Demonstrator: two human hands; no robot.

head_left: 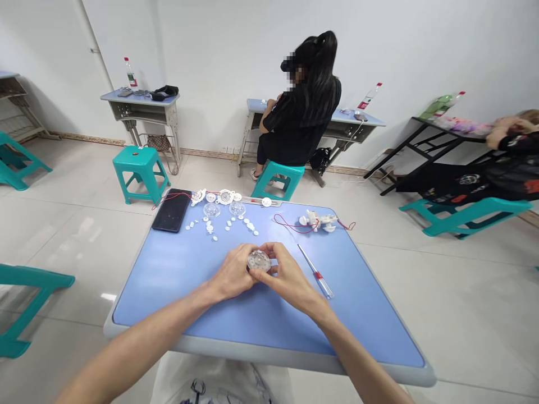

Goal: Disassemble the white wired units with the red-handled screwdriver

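Note:
Between my two hands, over the middle of the blue desk, is a clear round plastic case with small parts visible inside. My left hand wraps its left side, and my right hand grips it from the right with the thumb at the near edge. A screwdriver with a clear and red handle lies to the right of my hands. Beyond them sit two clear round shells, several small white parts and white discs. A white assembly with red wires rests at the far right.
A black phone lies at the desk's far left corner. A person in black sits at another desk ahead, on a green stool. Another person is at the right. A green stool stands ahead to the left.

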